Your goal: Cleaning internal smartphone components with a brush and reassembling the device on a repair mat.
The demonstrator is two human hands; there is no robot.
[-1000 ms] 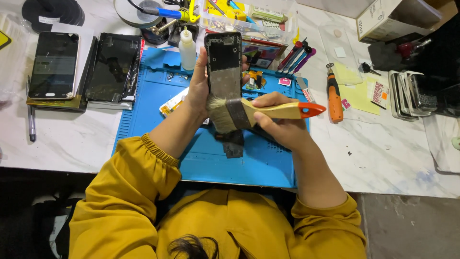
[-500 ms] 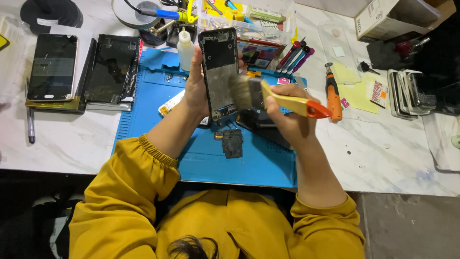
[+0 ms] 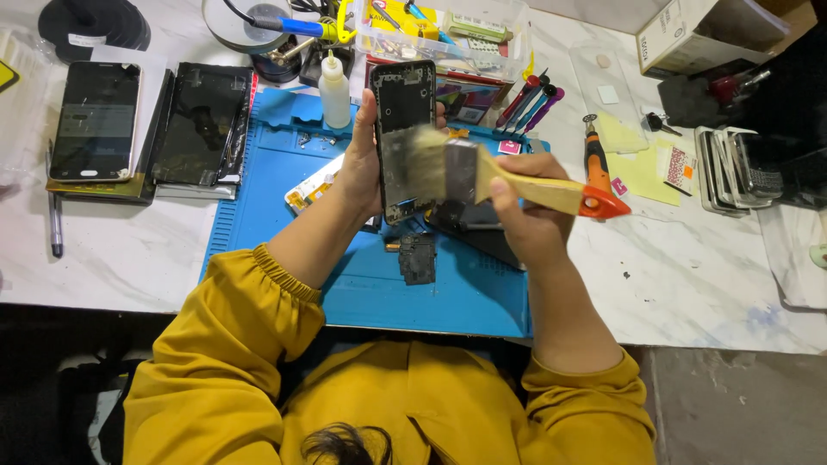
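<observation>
While the phone [image 3: 403, 138] stays upright in the left hand [image 3: 363, 168], above the blue mat [image 3: 258, 207], the brush [image 3: 482, 176] is now higher on it than a moment ago. One second ago the bristles were low, near the bottom edge of the phone; half a second ago they were beside its right edge; now they lie across its middle, touching the open inner side. So the sweeping goes upward over the phone, and I judge the lower part is already dusted while the top part is not yet reached.

The left hand is wrapped around the left edge of the phone, fingers closed on it. The right hand [image 3: 525, 220] is closed on the wooden handle of the brush, whose red tip points right.

Under the hands a small black part [image 3: 417, 258] lies on the mat. A white bottle [image 3: 334, 90] stands behind the phone, and an orange screwdriver [image 3: 595, 159] lies on the worktop [image 3: 689, 267] to the right. Two more phones [image 3: 95, 120] lie to the left.
</observation>
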